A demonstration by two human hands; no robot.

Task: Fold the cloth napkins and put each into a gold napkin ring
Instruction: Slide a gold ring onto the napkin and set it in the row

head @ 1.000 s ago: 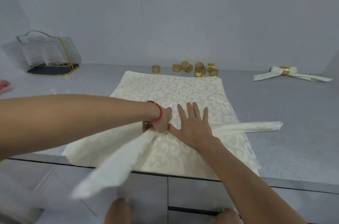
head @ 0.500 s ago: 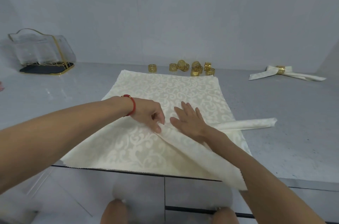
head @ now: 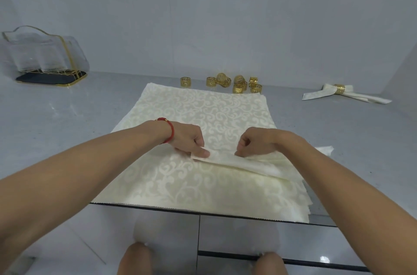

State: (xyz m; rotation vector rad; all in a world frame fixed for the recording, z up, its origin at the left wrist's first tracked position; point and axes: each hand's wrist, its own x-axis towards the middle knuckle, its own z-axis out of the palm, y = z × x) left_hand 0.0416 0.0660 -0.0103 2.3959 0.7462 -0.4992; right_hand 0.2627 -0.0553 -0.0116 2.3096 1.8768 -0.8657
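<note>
Folded napkin (head: 243, 163): a long cream strip lying across the stack, centre of the frame, its left end under my fingers, its right end poking out past my right forearm.
Napkin stack (head: 203, 116): flat patterned cloths on the worktop (head: 90, 105), near edge overhanging the worktop's front.
Handling: I judge the cloth light, soft and limp; it holds a crease only while pressed, and will slide on the cloth beneath. Best taken at the folded edge near the middle, where a ring must pass.
Left hand (head: 189, 139): fingers curled, thumb and fingertips pinching the strip's left end.
Right hand (head: 255, 142): fingers curled, pinching the strip's upper edge just right of the left hand.
Cloth relative to grip: the strip runs from both pinches rightward and down, under my right wrist.
Gold rings (head: 239, 83): loose cluster at the far edge of the stack, well apart from both hands.
Finished napkin (head: 338, 92): ringed, upper right.
</note>
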